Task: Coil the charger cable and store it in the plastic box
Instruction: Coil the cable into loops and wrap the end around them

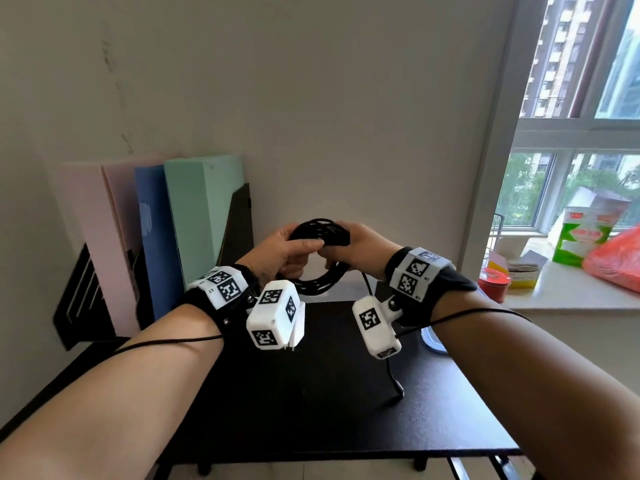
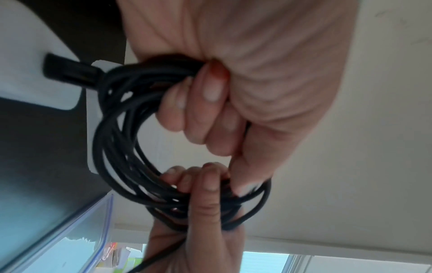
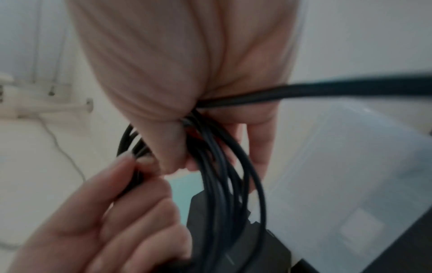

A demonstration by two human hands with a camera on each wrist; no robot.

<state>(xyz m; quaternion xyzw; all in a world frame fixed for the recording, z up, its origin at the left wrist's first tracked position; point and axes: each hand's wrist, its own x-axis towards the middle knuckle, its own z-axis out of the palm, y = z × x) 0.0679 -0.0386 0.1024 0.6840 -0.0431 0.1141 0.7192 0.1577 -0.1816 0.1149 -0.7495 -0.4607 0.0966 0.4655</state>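
The black charger cable (image 1: 320, 252) is wound into a coil of several loops, held up above the black table (image 1: 311, 393). My left hand (image 1: 298, 247) grips the coil's left side with curled fingers (image 2: 201, 103). My right hand (image 1: 343, 251) grips the right side, thumb (image 2: 208, 199) across the loops. One loose tail drops from the right hand, and its plug end (image 1: 399, 389) lies on the table. A black connector (image 2: 67, 72) sticks out of the coil (image 2: 117, 144). The clear plastic box (image 2: 77, 236), blue-rimmed, sits on the table below my right forearm, mostly hidden in the head view (image 1: 431, 341).
Pink, blue and green blocks (image 1: 194, 216) stand in a black bookend at the back left against the wall. On the window sill to the right are a red tin (image 1: 493, 282), a green carton (image 1: 581, 237) and an orange bag (image 1: 620, 261).
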